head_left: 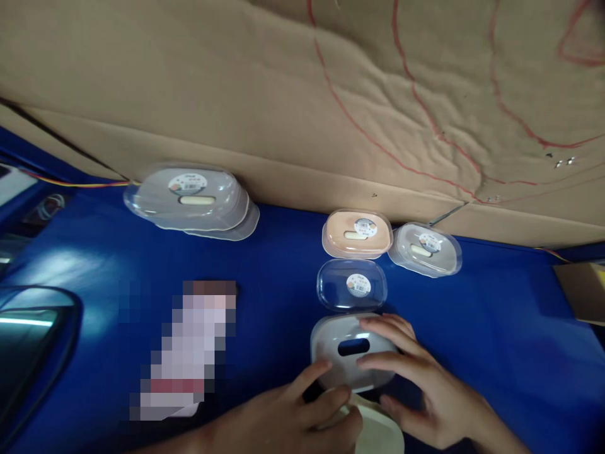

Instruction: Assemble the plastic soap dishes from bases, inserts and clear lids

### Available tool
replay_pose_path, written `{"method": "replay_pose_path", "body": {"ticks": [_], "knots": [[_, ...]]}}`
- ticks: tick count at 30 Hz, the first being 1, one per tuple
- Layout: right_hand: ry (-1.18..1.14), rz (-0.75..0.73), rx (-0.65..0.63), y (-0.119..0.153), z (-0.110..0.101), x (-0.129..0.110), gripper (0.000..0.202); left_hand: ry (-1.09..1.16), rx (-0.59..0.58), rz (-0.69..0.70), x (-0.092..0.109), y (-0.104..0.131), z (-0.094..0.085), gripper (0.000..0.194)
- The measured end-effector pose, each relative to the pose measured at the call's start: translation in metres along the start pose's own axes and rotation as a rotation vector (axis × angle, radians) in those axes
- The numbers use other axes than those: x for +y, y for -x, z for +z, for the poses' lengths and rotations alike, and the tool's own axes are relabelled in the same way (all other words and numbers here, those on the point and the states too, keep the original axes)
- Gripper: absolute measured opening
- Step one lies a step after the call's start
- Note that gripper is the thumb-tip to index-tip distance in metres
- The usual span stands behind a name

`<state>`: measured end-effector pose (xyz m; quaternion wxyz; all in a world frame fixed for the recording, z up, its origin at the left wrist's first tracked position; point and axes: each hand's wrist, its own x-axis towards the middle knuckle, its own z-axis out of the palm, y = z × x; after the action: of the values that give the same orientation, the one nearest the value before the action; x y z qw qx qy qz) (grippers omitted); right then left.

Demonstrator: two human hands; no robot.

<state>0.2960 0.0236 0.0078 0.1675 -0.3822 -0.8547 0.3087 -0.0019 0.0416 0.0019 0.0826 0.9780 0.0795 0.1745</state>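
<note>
A white plastic lid-like piece with an oval slot (331, 340) lies in front of me. My right hand (425, 378) reaches over its right side, fingers spread and the tips on or just above it. Closer to me is a pale cream plastic piece with a rounded edge (382, 435), cut off by the frame's bottom. My left hand (316, 419) curls its fingers over that piece's left edge, the index finger stretched toward the white piece. Just beyond lies a clear oval cover with a round label (335, 284).
At the back stand a peach lidded box (338, 230), a grey-white lidded box (406, 243) and larger stacked boxes (217, 202), against a cardboard wall (189, 82). A pixelated object (193, 347) lies left on the blue table (274, 271). Black cable (78, 315) loops at far left.
</note>
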Motion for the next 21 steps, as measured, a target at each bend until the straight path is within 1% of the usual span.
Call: {"method": "replay_pose_path", "body": {"ticks": [1, 3, 5, 6, 9, 13, 17, 21], "knots": [[-0.025, 0.002, 0.019, 0.001, -0.001, 0.001, 0.054, 0.016, -0.005, -0.014, 0.001, 0.0, 0.0, 0.019], [-0.013, 0.02, 0.096, 0.001, 0.001, 0.005, 0.048, 0.037, -0.003, -0.034, 0.002, 0.0, -0.001, 0.017], [0.069, 0.042, 0.178, 0.001, 0.006, 0.009, 0.044, 0.032, 0.007, -0.034, 0.003, 0.001, -0.001, 0.016], [0.115, 0.046, 0.199, 0.001, 0.009, 0.011, 0.043, 0.025, 0.012, -0.028, 0.003, 0.001, -0.001, 0.016], [0.206, 0.029, 0.187, -0.002, 0.015, 0.011, 0.041, 0.001, 0.028, -0.007, 0.004, 0.003, 0.001, 0.019], [0.268, 0.019, 0.163, -0.007, 0.017, 0.004, 0.042, 0.027, 0.047, -0.012, 0.006, 0.003, 0.004, 0.023], [0.296, 0.025, 0.143, -0.01, 0.018, -0.001, 0.042, 0.023, 0.017, -0.024, 0.005, 0.0, 0.003, 0.029], [0.295, 0.002, 0.145, -0.007, 0.018, 0.004, 0.045, -0.021, -0.039, -0.018, 0.002, -0.004, 0.0, 0.029]]}}
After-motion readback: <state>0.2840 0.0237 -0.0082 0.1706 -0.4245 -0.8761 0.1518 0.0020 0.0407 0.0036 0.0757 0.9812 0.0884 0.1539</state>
